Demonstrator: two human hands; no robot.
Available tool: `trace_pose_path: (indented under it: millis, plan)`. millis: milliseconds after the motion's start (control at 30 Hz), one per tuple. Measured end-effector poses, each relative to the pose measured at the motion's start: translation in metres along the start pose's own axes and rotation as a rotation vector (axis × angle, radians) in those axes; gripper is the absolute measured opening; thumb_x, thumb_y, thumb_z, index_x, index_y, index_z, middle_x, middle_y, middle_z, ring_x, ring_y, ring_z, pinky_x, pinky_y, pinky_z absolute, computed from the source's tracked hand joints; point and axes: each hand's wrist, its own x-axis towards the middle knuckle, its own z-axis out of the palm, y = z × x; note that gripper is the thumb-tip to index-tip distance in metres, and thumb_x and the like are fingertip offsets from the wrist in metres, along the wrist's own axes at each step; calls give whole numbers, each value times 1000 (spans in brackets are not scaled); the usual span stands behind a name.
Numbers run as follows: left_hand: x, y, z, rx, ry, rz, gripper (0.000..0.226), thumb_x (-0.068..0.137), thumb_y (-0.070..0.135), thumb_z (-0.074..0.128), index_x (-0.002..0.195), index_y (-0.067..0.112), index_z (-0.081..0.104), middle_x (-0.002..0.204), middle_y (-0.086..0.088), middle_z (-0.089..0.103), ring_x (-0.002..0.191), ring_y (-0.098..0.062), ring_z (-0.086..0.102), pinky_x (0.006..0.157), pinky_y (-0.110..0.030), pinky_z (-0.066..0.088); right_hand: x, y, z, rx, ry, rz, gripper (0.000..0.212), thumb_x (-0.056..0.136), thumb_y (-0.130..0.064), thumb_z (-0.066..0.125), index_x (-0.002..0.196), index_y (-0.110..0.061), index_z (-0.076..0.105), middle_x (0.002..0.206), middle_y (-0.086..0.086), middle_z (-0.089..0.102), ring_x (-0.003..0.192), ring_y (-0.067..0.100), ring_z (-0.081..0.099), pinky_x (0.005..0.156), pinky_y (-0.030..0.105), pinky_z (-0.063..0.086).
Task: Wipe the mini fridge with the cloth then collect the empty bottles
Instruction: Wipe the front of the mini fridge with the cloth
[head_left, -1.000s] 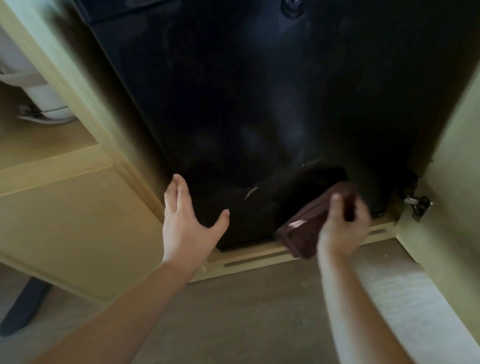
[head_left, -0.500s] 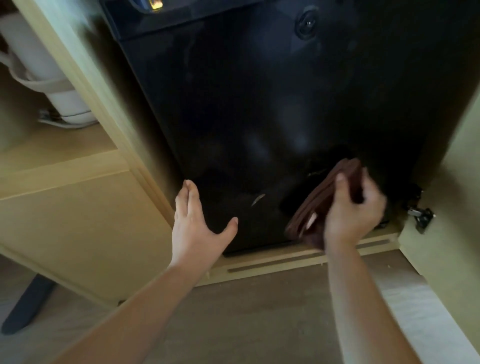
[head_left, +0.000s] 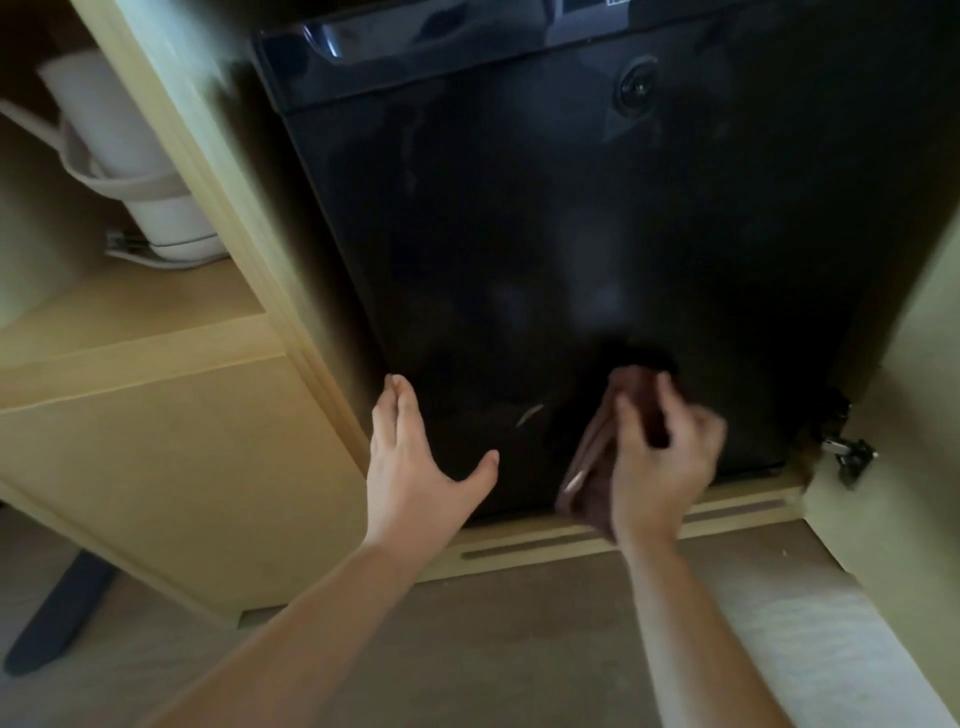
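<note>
A black mini fridge (head_left: 545, 218) stands inside a light wooden cabinet, its glossy door shut and facing me. My right hand (head_left: 662, 462) grips a folded dark brown cloth (head_left: 592, 457) and presses it against the lower part of the door. My left hand (head_left: 415, 462) rests flat and open on the door's lower left corner, fingers together, thumb spread. No bottles are in view.
A white kettle (head_left: 130, 171) sits on a wooden shelf (head_left: 135, 312) left of the fridge. The cabinet door (head_left: 914, 467) stands open at the right, with a metal hinge (head_left: 847, 452). A dark chair leg (head_left: 57, 608) lies on the floor at lower left.
My right hand has slid the cloth up and a little left across the lower door. The view has tilted up, showing the fridge's top edge. My left hand stays on the door.
</note>
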Motion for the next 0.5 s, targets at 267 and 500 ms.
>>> trace_pose_path:
  millis: [267, 500]
  plan:
    - [3, -1, 3, -5, 2, -21, 111, 73, 51, 67, 146, 21, -10, 151, 12, -2, 140, -15, 10, 111, -33, 25, -5, -11, 14, 4, -15, -144, 37, 81, -12, 68, 116, -6, 60, 111, 12, 46, 97, 13, 52, 82, 5, 41]
    - [1, 0, 3, 0, -10, -24, 111, 71, 54, 67, 146, 21, -9, 151, 13, -2, 140, -15, 10, 111, -33, 26, -61, 24, 2, -193, -325, 36, 40, 83, -21, 66, 122, -14, 58, 115, 12, 47, 100, 24, 55, 77, 21, 41]
